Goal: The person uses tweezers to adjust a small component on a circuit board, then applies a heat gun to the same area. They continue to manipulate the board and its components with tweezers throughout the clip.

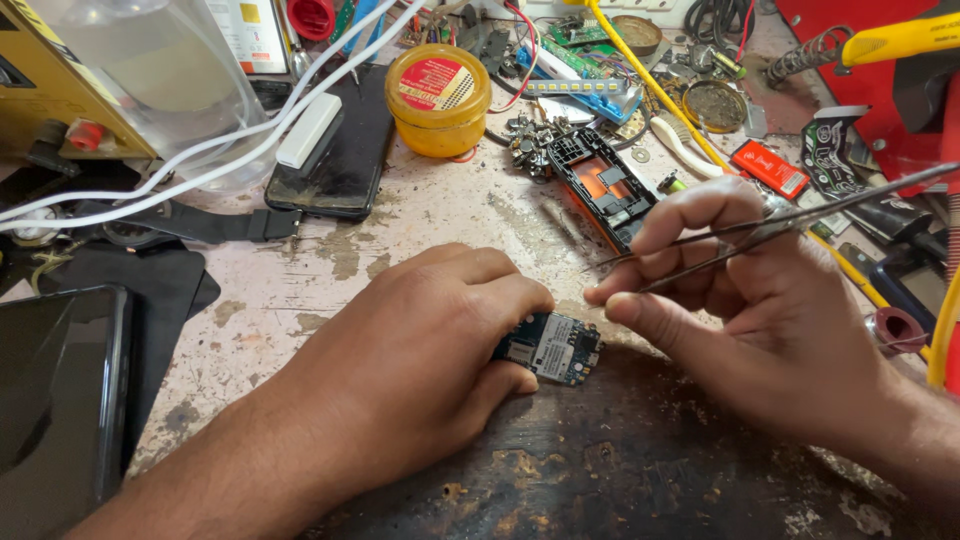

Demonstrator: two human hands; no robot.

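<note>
Far left: dark phone (55,400) lying flat at bench edge. Behind it, black handset (335,150) with white bar on top, white cables (200,165) crossing. Yellow round tin (437,98) further back. Centre: left hand (420,350) curled down on worn bench (300,290), fingers closed around small blue circuit board (555,346), pinning it to dark mat. Behind board: stripped phone frame (603,185). Right: right hand (760,300) raised just above board, thumb and fingers pinched on metal tweezers (760,235), tips pointing left, clear of board.
</note>
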